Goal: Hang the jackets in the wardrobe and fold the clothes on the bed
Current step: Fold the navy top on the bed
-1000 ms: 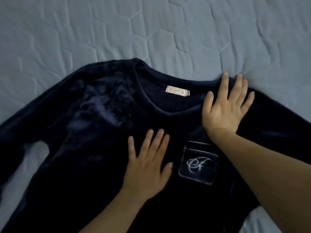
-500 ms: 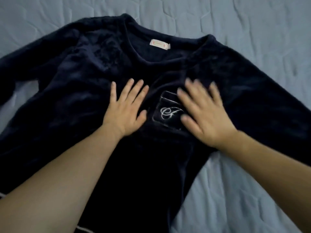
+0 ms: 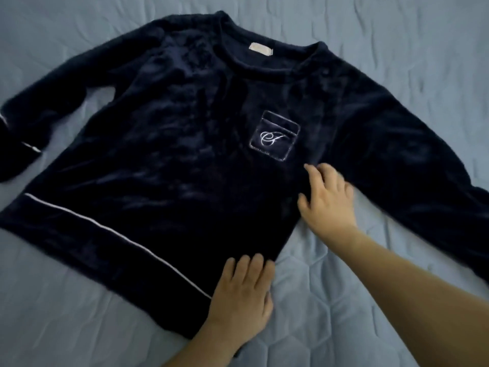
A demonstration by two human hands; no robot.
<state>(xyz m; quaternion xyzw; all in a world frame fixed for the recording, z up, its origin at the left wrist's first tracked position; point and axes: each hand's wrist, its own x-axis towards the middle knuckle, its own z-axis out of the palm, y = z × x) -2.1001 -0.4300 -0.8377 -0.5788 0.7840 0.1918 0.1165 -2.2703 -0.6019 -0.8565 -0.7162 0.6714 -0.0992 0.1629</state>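
- Sweater (image 3: 185, 160) lies face up, spread flat across the middle of the bed (image 3: 397, 49), collar toward the far edge, hem toward the near edge.
- Step, as I judge it: smoothing before the first fold. Best to press flat and sweep outward to the side seams, then square the sleeves.
- Left hand (image 3: 242, 295): fingers straight, close together, resting on the hem's near corner.
- Right hand (image 3: 328, 202): fingers loosely spread, holding nothing, on the side seam just below the pocket (image 3: 274, 135); blurred.
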